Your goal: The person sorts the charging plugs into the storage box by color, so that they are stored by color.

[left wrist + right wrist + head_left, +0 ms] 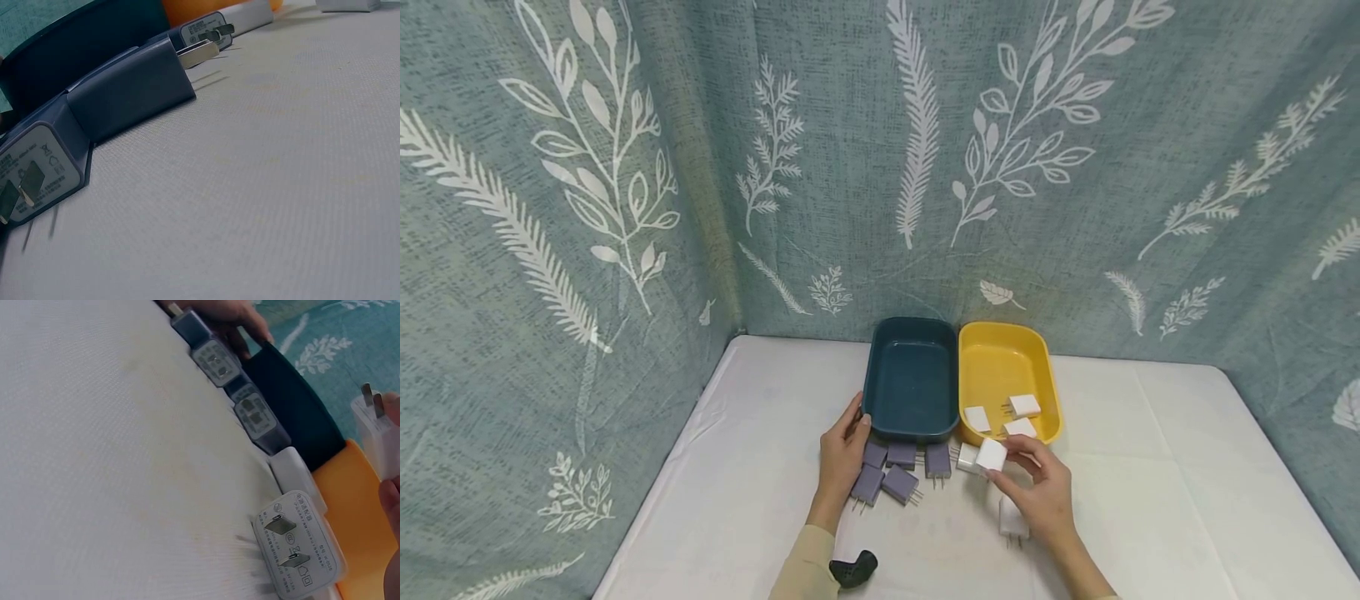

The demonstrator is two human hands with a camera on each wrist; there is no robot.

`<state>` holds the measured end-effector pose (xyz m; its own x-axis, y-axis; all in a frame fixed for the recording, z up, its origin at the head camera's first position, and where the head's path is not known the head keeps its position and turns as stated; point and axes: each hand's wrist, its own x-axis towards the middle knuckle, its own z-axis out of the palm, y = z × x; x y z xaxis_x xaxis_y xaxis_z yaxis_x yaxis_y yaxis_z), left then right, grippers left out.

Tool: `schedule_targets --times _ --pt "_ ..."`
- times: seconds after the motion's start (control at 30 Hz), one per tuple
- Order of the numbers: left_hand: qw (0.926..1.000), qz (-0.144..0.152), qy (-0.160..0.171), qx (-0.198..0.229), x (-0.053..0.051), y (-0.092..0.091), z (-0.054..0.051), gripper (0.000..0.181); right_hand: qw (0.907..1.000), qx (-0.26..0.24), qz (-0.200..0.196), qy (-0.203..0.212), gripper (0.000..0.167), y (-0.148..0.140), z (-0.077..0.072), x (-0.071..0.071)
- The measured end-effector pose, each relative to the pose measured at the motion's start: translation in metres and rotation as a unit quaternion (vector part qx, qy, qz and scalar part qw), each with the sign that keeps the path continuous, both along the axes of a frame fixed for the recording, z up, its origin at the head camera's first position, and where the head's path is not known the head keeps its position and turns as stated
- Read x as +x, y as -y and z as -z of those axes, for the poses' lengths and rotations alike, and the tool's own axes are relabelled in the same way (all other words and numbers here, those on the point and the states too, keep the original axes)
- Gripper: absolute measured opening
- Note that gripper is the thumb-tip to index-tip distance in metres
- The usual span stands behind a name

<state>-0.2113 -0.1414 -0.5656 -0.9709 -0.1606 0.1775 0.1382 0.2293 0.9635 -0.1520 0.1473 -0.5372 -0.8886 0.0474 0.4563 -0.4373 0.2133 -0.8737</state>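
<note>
My right hand (1041,492) pinches a white plug-in charger (991,456) between thumb and fingers, above the front edge of the yellow tray (1054,392). Its two metal prongs show in the right wrist view. At the dark blue tray (910,379), my left hand (842,454) touches the front left corner with fairly straight fingers. Several purple-grey chargers (901,483) lie beside that hand, in front of the blue tray. Three white chargers (1024,406) are inside the yellow tray. On the table, one white charger (967,458) lies at the trays' front and another (1013,518) is partly behind my right hand.
The trays stand side by side on a white-covered table (1150,467), near its back edge. A blue-green leaf-patterned curtain (850,167) hangs behind and along the sides. A small black object (853,569) is beside my left sleeve (808,558).
</note>
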Motion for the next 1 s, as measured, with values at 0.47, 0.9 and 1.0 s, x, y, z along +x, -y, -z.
schedule_targets --times 0.47,0.9,1.0 --pt "1.0000 -0.003 0.003 -0.006 -0.001 -0.002 0.000 0.043 0.9988 -0.006 0.031 0.038 0.051 -0.002 -0.002 -0.007" --pt "0.9999 -0.004 0.014 -0.001 -0.001 -0.002 0.001 0.044 0.9988 -0.012 0.038 -0.027 0.052 -0.001 -0.005 -0.018" --pt "1.0000 -0.004 0.007 -0.001 -0.001 -0.001 0.001 0.043 0.9991 -0.012 0.038 -0.015 0.052 -0.002 -0.009 -0.022"
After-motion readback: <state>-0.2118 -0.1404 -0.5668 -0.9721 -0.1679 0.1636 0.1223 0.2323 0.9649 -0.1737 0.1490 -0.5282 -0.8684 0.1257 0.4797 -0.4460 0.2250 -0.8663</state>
